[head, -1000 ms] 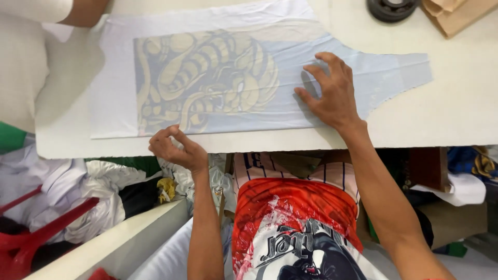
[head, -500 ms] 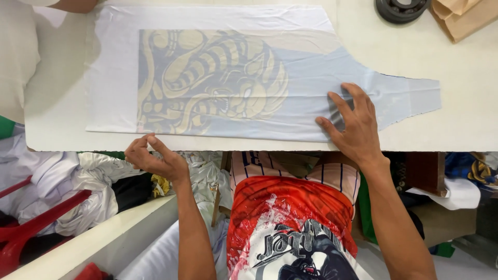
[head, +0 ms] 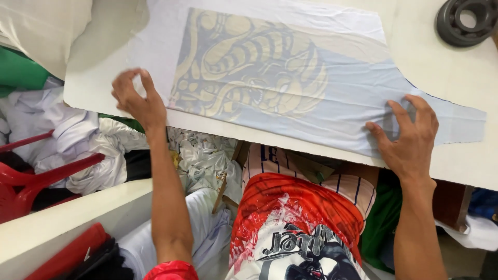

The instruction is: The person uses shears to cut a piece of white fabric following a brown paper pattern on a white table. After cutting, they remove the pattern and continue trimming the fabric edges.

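Left hand [head: 136, 99]: fingers pinching the cloth's [head: 290, 78] near edge, to tug it.
Right hand [head: 410, 137]: fingers spread, pressing cloth flat on the bench [head: 451, 67].

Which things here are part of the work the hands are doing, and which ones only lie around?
In hand:
- printed white fabric piece
- left hand, pinching its edge
- right hand, pressing it flat
- white table

Lying about:
- black ring
- red chair
- pile of clothes
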